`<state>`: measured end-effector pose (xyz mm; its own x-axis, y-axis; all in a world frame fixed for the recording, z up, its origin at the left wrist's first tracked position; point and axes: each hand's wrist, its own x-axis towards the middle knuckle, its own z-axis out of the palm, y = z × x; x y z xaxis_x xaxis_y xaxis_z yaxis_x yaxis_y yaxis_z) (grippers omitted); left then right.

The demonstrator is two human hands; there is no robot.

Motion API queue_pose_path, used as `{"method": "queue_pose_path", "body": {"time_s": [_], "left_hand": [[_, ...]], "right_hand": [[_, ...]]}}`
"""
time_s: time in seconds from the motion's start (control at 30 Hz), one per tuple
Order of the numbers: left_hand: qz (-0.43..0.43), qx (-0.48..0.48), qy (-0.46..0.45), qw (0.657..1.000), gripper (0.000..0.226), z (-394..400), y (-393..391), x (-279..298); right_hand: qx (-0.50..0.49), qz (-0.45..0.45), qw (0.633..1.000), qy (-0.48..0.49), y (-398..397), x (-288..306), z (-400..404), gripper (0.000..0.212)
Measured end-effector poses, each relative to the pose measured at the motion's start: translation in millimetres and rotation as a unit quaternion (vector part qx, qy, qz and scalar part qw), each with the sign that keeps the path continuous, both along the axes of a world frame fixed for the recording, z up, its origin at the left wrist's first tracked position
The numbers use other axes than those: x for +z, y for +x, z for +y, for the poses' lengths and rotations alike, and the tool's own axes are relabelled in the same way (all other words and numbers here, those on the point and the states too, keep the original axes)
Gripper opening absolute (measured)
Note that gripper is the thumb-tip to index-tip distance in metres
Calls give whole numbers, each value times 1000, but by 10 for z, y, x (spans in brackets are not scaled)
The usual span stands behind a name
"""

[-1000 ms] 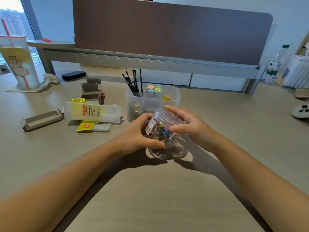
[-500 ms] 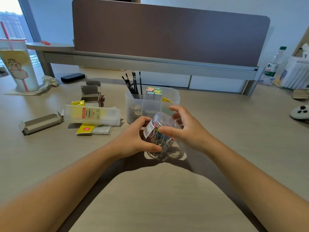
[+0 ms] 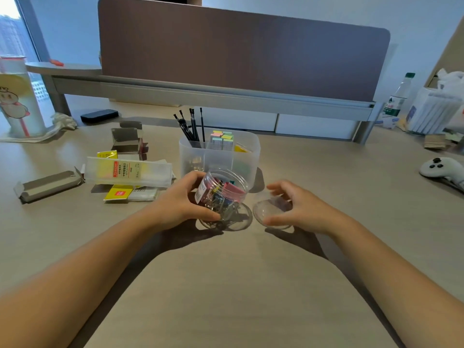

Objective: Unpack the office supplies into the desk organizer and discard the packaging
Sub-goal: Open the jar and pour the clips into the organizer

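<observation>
Left hand: my left hand (image 3: 184,204) is wrapped round the clear jar (image 3: 221,194), tilting it so its open mouth leans away from me toward the organizer.
Right hand: my right hand (image 3: 292,208) has its fingers curved over the clear lid (image 3: 272,213), low on the counter (image 3: 226,285) just right of the jar; I cannot tell whether I grip the lid or have let it go.
Jar: it is uncapped and packed with coloured binder clips (image 3: 221,199), so I steady it to keep them from spilling.
Organizer: the translucent desk organizer (image 3: 218,156) stands just behind the jar, with black pens (image 3: 192,129) and sticky notes (image 3: 222,139) in it, close enough for a short pour.
Packaging: the empty cardboard boxes (image 3: 125,141), a flattened box (image 3: 46,185) and a plastic refill case (image 3: 128,170) lie together to the left, kept apart from the work, probably for binning.
Next step, as I judge it: tip the clips into a free compartment, then discard jar and lid.
</observation>
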<state>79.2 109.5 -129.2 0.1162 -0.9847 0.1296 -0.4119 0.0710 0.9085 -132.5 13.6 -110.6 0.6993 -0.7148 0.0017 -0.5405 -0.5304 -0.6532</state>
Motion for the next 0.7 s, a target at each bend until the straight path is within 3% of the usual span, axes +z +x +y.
{"method": "queue_pose_path", "body": {"time_s": [0.23,0.33,0.43,0.57,0.7], "left_hand": [[23,13,-6,1000,63,9,-26,2],[39,9,-15,999,61,25,-51,21],[68,0,-15,998,67,32,-95,71],[149,-41,-17,988,65,-5,-181,192],[174,-81,1,981,61,-115,-220,403]], "right_hand": [[2,75,995,-69,-11,-90,-27,67],[-31,-55,993,-102,38,-20,29,42],[-54,-205,977,-11,174,77,92,16],[-42,-213,964,151,339,168,91,26],[-33,-275,903,328,300,320,19,28]]}}
